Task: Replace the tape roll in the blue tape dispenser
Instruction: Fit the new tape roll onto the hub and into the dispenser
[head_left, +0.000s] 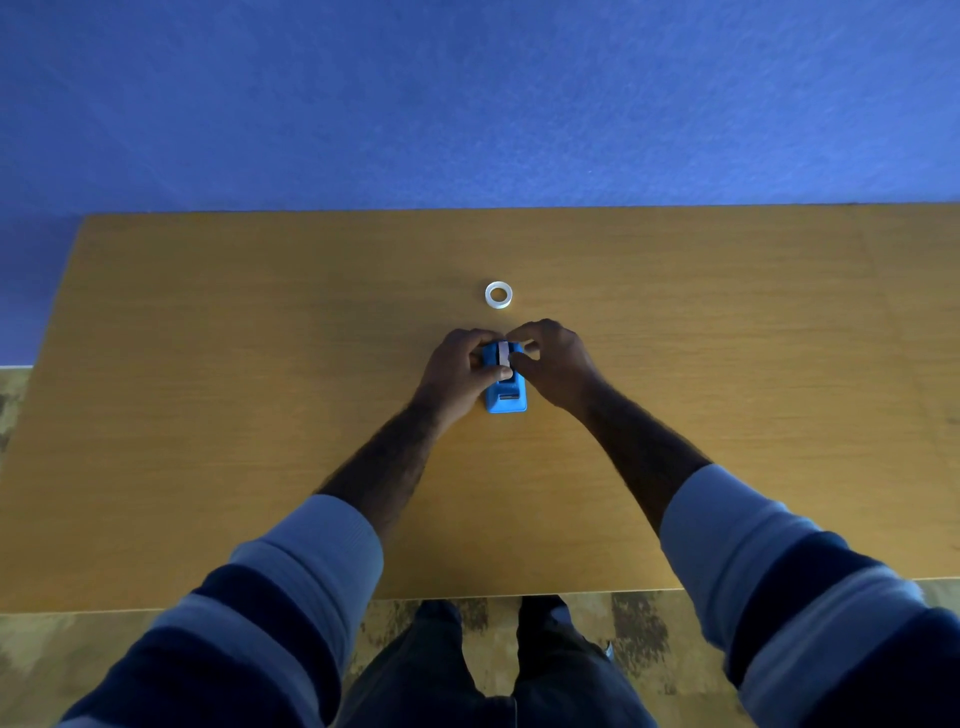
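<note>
The blue tape dispenser (505, 397) stands in the middle of the wooden table (208, 415), its cutter end toward me. My left hand (460, 371) grips its left side, thumb across the top. My right hand (550, 364) pinches at the pale tape roll (503, 353) seated in the dispenser's far end. A second, loose tape roll (498, 294), a clear-white ring, lies flat on the table just beyond both hands, apart from them.
A blue wall (467, 104) rises behind the table's far edge. The near table edge runs just above my legs (493, 670) and the mottled floor.
</note>
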